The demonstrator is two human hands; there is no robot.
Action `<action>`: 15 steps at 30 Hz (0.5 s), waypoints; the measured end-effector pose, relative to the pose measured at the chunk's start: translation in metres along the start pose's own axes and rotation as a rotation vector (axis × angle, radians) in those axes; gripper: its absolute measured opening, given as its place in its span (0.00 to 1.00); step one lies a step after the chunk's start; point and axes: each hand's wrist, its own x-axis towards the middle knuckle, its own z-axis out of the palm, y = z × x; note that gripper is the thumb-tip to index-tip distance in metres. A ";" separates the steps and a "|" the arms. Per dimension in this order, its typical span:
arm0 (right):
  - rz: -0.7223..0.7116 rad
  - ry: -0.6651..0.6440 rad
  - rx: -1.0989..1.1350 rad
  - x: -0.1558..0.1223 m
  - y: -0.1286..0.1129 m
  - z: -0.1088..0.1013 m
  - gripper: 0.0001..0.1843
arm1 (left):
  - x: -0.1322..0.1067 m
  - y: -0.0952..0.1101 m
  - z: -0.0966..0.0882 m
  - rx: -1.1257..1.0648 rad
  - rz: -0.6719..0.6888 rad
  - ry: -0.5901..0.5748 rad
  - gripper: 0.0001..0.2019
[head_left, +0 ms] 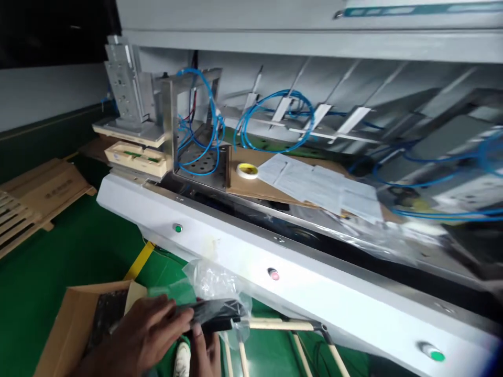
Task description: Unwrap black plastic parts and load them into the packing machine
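A long black part (218,315) sits low in the middle of the view, at the front of the white machine edge. Clear plastic film (220,280) lies around and behind it. From below, my right hand (206,348) grips this part, its thumb pressed against the near side. My left hand (157,327) comes in from the lower left, fingers stretched out, fingertips at the part's left end. Its thumb is hidden, and slight blur hides whether the fingers press on the part or the film.
An open cardboard box (74,319) stands at lower left. A beige tube frame (281,324) is just right of my hands. On the machine lie a tape roll (247,171), paper sheets (318,183) and blue hoses (275,94). Buttons (274,274) line its front; a wooden pallet (23,214) lies left.
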 end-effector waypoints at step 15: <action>-0.107 0.518 0.294 0.045 -0.107 0.020 0.41 | 0.207 -0.092 0.047 -0.601 0.024 -0.318 0.19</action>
